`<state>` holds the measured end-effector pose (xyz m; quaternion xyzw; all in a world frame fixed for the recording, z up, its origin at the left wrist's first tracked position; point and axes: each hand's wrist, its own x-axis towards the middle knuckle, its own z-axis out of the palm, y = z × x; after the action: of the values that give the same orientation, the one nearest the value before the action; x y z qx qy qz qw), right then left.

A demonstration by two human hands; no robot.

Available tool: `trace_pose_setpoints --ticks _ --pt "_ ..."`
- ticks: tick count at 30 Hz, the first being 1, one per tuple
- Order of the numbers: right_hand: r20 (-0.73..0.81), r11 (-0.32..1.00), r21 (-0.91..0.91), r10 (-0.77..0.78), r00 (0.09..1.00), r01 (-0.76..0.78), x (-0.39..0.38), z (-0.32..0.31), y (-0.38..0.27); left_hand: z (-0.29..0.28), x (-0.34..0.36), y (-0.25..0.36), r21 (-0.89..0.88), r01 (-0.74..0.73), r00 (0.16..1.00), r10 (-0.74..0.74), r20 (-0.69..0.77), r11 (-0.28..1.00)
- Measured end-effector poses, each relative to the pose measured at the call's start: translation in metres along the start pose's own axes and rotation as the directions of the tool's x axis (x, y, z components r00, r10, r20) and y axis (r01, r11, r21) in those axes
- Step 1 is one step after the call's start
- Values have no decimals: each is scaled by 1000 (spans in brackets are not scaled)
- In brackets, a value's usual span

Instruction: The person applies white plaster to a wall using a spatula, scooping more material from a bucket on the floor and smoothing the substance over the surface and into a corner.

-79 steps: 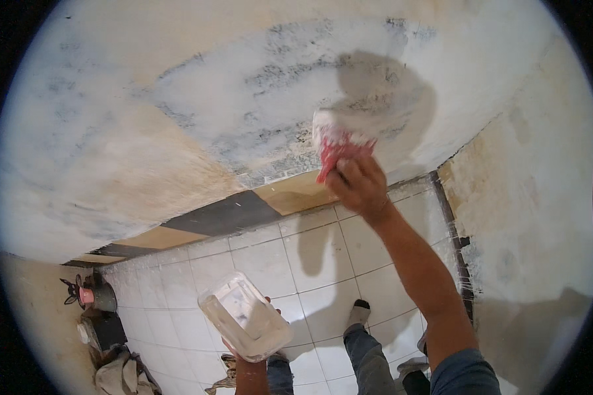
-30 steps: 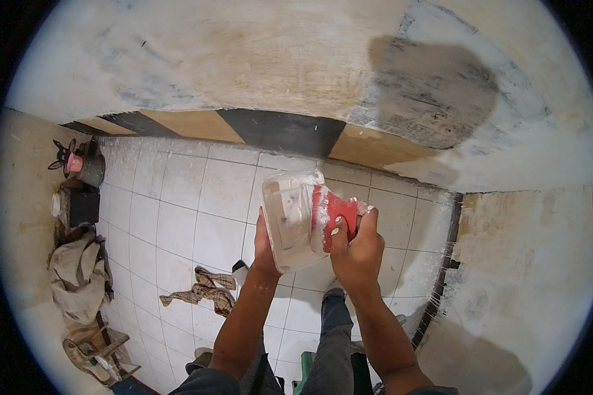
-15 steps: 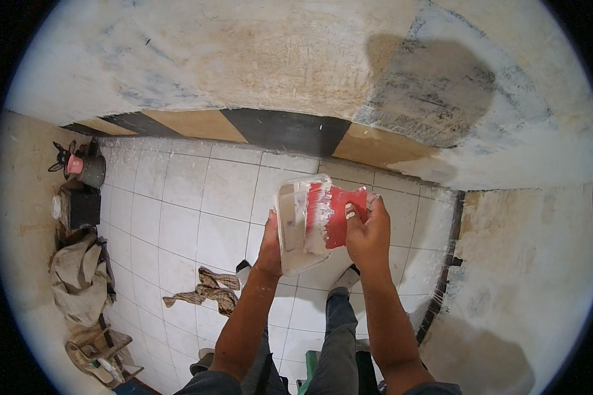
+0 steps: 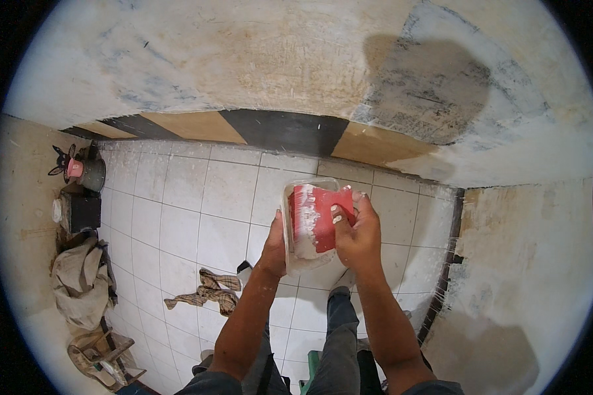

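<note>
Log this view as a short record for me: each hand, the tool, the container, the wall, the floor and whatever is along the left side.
Left hand: supports the see-through tub
Right hand: grips the red scraper
Tool: red scraper, smeared with white paste, over the tub; contact unclear
Container: see-through tub, roughly rectangular
Wall: patchy, with a dark-and-tan band along its base
Floor: pale tiles; checked cloth lying crumpled
Left side: crumpled beige cloth
</note>
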<state>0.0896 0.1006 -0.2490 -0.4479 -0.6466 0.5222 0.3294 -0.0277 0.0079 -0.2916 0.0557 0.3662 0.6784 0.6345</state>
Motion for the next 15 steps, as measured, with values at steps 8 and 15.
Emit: trace_pose_setpoints --ticks 8,15 --pt "-58 993 -117 -24 998 17 -4 -15 4 -11 0 4 -181 -61 996 73 59 981" --pt "-65 998 -44 -45 997 43 0 -10 10 3 0 7 -148 8 993 10 118 989"
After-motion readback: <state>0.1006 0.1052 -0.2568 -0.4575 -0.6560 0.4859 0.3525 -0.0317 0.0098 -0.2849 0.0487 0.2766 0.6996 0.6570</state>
